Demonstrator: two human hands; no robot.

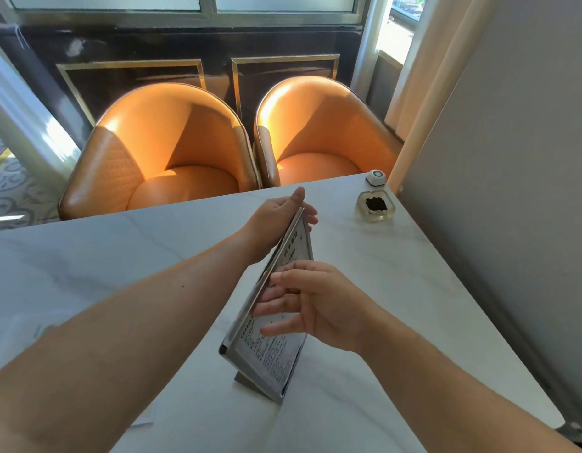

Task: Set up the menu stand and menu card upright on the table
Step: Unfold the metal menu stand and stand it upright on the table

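the left hand [278, 220] is gripping the top edge of the menu card [273, 325], which is standing tilted on the table [87, 266]. the right hand [319, 305] is resting flat on it, fingers spread. it looks almost done; next, both hands should let go slowly.

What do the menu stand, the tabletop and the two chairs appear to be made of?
Menu stand: seemingly clear acrylic, glossy, print showing through. Table: white marble or marble-look, faint grey veins, smooth. Chairs: orange leather or leatherette, sheen, textured side panel.
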